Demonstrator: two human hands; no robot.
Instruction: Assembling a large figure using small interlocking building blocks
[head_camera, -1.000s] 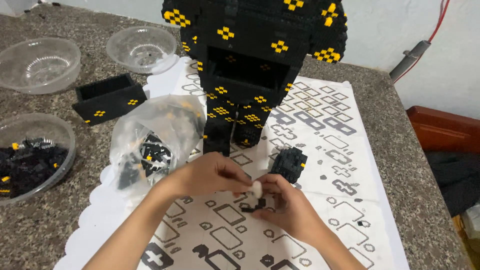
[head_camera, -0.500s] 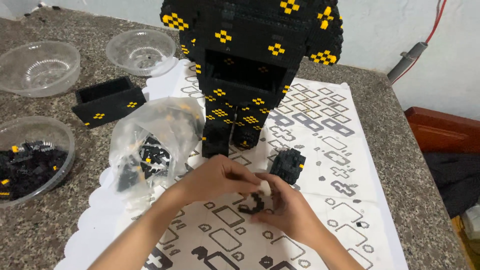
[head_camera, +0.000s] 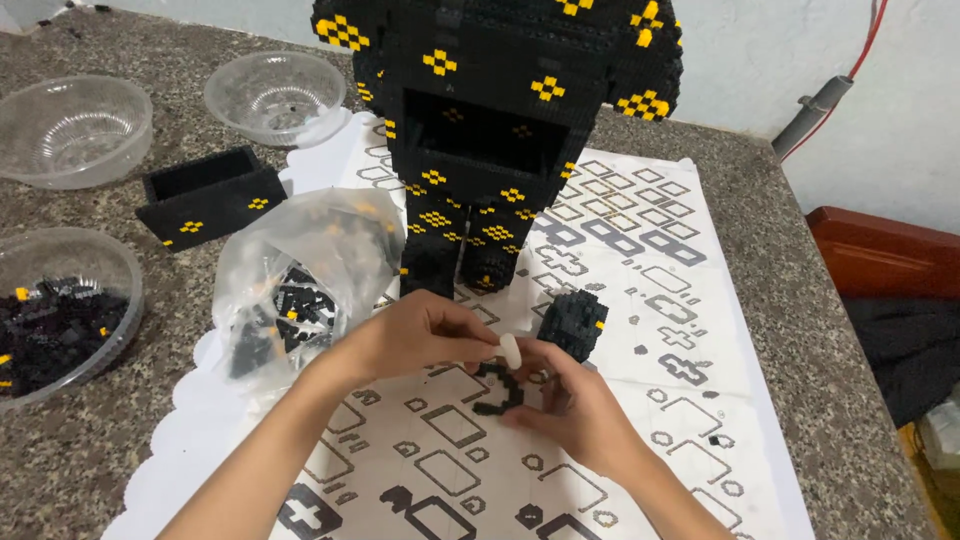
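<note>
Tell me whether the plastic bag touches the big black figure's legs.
Cannot tell. In the head view the bag bulges right up against the figure by its legs, with no visible gap, but overlap could hide one.

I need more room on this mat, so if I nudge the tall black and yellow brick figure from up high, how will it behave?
The tall brick figure would probably tip rather than slide: a wide body stands on narrow legs. It looks heavy, being dense with small bricks. The paper mat beneath may drag or wrinkle with it, so pushing low at the legs seems safer.

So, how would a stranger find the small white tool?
Start at the tall black figure on the mat. In front of it the two hands meet; the white tool is at the left hand's fingertips, the only white piece among black bricks.
</note>
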